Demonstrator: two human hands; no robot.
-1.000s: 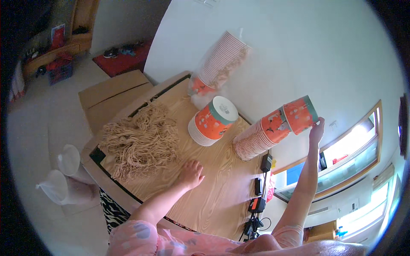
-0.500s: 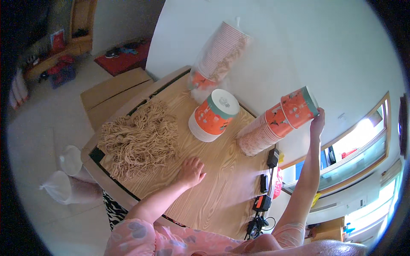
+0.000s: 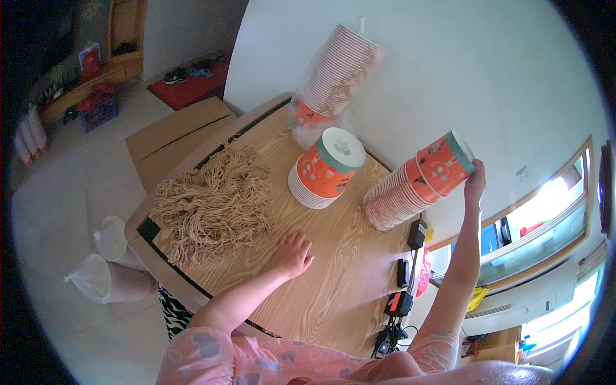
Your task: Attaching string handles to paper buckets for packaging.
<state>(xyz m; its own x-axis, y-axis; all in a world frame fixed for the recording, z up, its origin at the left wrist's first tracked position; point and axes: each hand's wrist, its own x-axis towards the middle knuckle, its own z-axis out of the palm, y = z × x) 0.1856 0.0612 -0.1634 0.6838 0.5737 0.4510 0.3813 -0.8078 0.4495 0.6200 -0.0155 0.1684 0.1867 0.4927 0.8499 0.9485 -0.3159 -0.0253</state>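
Note:
My right hand point(image 3: 475, 182) grips the base edge of the top paper tub point(image 3: 444, 165), orange-red with a green band and a white base. This tub sits upside down on a tall stack of nested paper tubs point(image 3: 396, 198) at the table's right side. My left hand point(image 3: 294, 255) lies on the wooden table point(image 3: 321, 289), fingers slightly bent and thumb apart, holding nothing. Beyond it stands a shorter upside-down stack of matching tubs point(image 3: 326, 168). A spread heap of tan yarn or noodle-like strands point(image 3: 215, 208) covers the table's left part.
A third tub stack point(image 3: 339, 70) in a clear bag leans by the wall at the back. Black adapters point(image 3: 399, 304) and cables line the right table edge. A cardboard box point(image 3: 173, 131) stands beyond the left edge, and white bagged bundles point(image 3: 106, 280) are on the floor.
My right hand and the top tub have moved slightly down and left, bringing the tub closer into the stack. My left hand stays on the table. The whole view has shifted a little.

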